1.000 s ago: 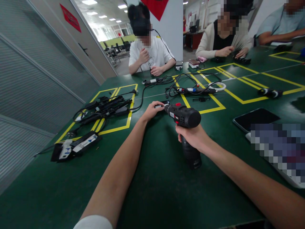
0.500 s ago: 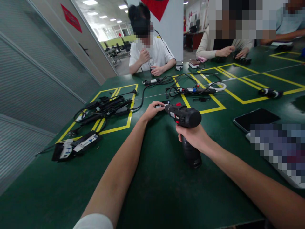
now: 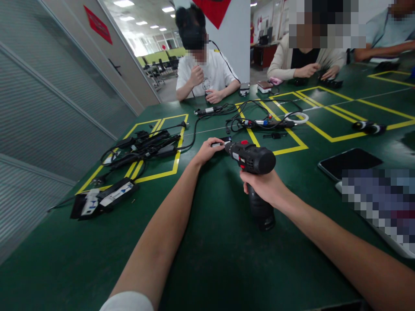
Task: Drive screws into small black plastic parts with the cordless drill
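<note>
My right hand (image 3: 264,186) is wrapped round the grip of a black cordless drill (image 3: 254,159) with red markings, held upright over the green table (image 3: 210,255). The drill's nose points left at a small black part (image 3: 223,141) with a silver tip. My left hand (image 3: 207,150) pinches that part and holds it against the drill's nose, just above the table top.
A pile of black cables and adapters (image 3: 145,144) lies in a yellow-taped box at the left. An opened black device (image 3: 103,196) sits nearer the left edge. More cables and tools (image 3: 269,123) lie behind. A tablet (image 3: 350,162) rests at the right. Three other people sit across the table.
Both hands and the drill hold nearly the same place. The view has drifted slightly, so everything sits a little further right.
</note>
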`<state>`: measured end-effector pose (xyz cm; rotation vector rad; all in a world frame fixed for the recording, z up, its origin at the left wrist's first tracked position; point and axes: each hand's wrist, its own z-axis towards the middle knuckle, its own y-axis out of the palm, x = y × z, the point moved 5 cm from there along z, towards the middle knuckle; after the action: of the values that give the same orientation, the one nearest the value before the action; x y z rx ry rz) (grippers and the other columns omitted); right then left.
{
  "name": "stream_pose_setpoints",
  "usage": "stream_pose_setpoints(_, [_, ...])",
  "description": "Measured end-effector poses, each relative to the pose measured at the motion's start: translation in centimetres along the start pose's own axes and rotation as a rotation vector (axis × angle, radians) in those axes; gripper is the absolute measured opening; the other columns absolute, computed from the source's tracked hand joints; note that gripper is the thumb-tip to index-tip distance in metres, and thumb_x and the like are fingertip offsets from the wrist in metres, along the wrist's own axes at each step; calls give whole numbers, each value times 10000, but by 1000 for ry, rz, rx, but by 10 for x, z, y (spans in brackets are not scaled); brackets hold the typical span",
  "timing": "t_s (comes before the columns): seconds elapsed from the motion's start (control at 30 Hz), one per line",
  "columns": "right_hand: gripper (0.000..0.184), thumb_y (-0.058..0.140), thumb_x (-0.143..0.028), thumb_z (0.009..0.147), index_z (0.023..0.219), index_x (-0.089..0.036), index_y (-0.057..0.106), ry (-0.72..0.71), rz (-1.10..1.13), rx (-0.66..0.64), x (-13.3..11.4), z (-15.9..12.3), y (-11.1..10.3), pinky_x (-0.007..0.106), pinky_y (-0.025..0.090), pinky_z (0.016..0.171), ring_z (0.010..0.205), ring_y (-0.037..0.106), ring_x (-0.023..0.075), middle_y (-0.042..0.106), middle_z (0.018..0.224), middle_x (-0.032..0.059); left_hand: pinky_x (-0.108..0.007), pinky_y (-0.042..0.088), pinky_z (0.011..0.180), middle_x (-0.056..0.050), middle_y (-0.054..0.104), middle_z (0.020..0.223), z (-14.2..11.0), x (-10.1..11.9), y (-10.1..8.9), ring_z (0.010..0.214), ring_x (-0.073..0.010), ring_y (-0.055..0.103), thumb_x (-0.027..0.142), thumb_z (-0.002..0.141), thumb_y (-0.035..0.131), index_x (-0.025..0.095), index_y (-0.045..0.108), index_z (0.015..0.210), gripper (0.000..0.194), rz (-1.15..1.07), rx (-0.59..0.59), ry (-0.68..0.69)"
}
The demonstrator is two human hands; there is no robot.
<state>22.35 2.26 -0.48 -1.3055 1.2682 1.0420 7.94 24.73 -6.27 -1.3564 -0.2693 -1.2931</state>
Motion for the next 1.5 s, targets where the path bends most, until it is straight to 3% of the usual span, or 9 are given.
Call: stream_pose_setpoints(1.5, [34,571,-210,686,686,-177,565,13,4,5,2,0,0,274,417,455,448,556,152,568,488,14,-367,391,1009,-43,642,1100,0,-1,0,1086,-215,545,362,717,653,211,676,981,305,6,-10,-8])
